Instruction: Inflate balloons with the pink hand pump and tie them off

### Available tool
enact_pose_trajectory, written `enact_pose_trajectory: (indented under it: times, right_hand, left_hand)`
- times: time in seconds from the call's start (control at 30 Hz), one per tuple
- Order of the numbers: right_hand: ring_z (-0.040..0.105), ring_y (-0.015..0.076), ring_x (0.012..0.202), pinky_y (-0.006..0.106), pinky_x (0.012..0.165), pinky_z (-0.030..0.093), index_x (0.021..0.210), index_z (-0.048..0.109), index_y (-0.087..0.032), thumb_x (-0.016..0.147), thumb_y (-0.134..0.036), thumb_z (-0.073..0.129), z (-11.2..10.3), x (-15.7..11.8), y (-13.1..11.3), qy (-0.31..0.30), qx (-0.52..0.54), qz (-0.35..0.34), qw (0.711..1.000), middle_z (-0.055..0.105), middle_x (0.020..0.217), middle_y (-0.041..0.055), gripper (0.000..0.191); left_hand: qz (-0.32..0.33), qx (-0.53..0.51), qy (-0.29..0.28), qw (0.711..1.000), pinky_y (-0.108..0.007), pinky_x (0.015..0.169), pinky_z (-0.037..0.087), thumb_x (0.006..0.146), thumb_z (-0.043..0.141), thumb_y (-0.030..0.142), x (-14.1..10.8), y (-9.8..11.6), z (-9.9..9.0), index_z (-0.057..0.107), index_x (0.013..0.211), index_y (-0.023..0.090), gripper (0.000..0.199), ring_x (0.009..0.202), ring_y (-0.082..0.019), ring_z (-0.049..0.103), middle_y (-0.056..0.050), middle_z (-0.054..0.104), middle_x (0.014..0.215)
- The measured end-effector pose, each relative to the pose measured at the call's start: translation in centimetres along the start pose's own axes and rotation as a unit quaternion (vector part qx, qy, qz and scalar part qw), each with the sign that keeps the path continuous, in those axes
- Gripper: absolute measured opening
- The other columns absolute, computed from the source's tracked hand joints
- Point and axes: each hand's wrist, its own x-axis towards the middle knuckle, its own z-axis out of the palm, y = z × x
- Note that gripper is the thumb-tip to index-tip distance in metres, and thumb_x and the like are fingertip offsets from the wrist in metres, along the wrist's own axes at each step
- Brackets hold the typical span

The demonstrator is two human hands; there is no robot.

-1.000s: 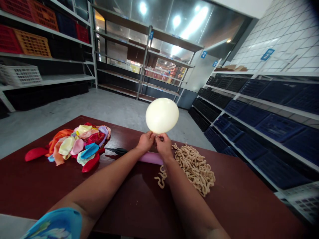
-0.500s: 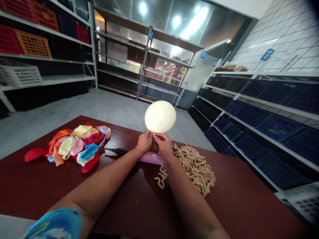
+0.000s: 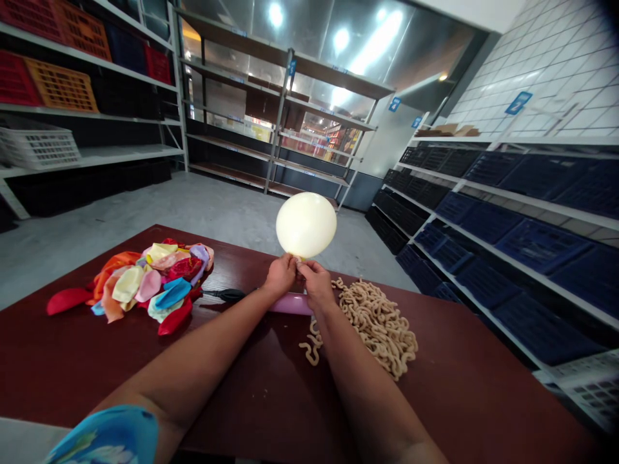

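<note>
An inflated pale yellow balloon [image 3: 306, 223] stands above my two hands, its neck down between my fingers. My left hand [image 3: 281, 272] is closed in a pinch on the neck. Close beside it, my right hand [image 3: 315, 281] pinches the neck too; the fingertips of both hands hide most of it. Beneath my hands lies a pink-purple tube with a black nozzle end, which looks like a hand pump [image 3: 293, 304], on the dark red table [image 3: 232, 393]. A heap of beige twisted cords [image 3: 377, 322] lies to the right of my right hand.
A pile of uninflated coloured balloons [image 3: 149, 283] lies on the table's left. Shelves with blue crates [image 3: 532, 238] line the right side. Metal shelving [image 3: 285, 116] stands at the back, and a white basket [image 3: 39, 147] sits on the left rack.
The balloon and both hands have shifted slightly left in view, the balloon a little upward. Both hands keep their pinch on its neck.
</note>
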Motion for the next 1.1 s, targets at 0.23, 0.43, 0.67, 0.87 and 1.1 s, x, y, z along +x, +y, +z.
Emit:
enact_pose_trajectory:
  times: [0.23, 0.43, 0.67, 0.87, 1.1]
  right_hand:
    - [0.045, 0.0062, 0.046, 0.019, 0.045, 0.035, 0.066, 0.055, -0.018, 0.057, -0.029, 0.075, -1.3, 0.7, -0.1, -0.109, 0.069, 0.068, 0.989, 0.054, 0.052, -0.0063, 0.025]
    - [0.048, 0.0071, 0.048, 0.019, 0.044, 0.035, 0.071, 0.057, -0.018, 0.057, -0.021, 0.072, -1.9, 1.3, -0.4, -0.092, 0.124, 0.132, 0.979, 0.056, 0.054, -0.0052, 0.020]
    - [0.046, 0.0062, 0.044, 0.018, 0.040, 0.033, 0.068, 0.059, -0.015, 0.060, -0.016, 0.062, -2.2, 2.0, -0.1, -0.048, 0.144, 0.130, 0.980, 0.055, 0.052, -0.0045, 0.008]
    - [0.046, 0.0065, 0.046, 0.018, 0.043, 0.035, 0.062, 0.054, -0.018, 0.059, -0.014, 0.059, -2.7, 2.8, 0.4, -0.002, 0.164, 0.098, 0.982, 0.056, 0.051, -0.0053, 0.007]
    - [0.057, 0.0125, 0.063, 0.022, 0.051, 0.044, 0.069, 0.056, -0.021, 0.057, -0.026, 0.062, -2.3, 2.8, 0.9, -0.005, 0.162, 0.002, 0.987, 0.063, 0.061, -0.0036, 0.015]
  left_hand:
    - [-0.106, -0.331, -0.074, 0.935, -0.020, 0.042, 0.028, 0.084, 0.045, 0.030, 0.0, 0.0, 0.2, 0.048, 0.068, 0.016, 0.021, 0.039, -0.006, 0.036, 0.005, 0.042, 0.048]
    - [-0.122, -0.420, -0.137, 0.889, -0.018, 0.037, 0.018, 0.079, 0.053, 0.032, -0.4, 0.7, -0.2, 0.048, 0.069, 0.015, 0.020, 0.034, -0.003, 0.027, 0.007, 0.038, 0.044]
    - [-0.045, -0.418, -0.183, 0.889, -0.019, 0.045, 0.028, 0.076, 0.056, 0.036, -0.4, 0.7, 0.2, 0.053, 0.070, 0.013, 0.024, 0.044, -0.005, 0.035, 0.004, 0.045, 0.051]
    - [-0.002, -0.393, -0.242, 0.887, -0.019, 0.043, 0.021, 0.074, 0.058, 0.044, -1.0, 1.2, -0.1, 0.049, 0.067, 0.014, 0.032, 0.043, -0.004, 0.028, 0.006, 0.039, 0.049]
    - [-0.035, -0.323, -0.307, 0.895, -0.022, 0.040, 0.014, 0.079, 0.054, 0.032, -1.8, 2.1, -1.0, 0.041, 0.053, 0.017, 0.032, 0.038, -0.004, 0.024, 0.003, 0.036, 0.041]
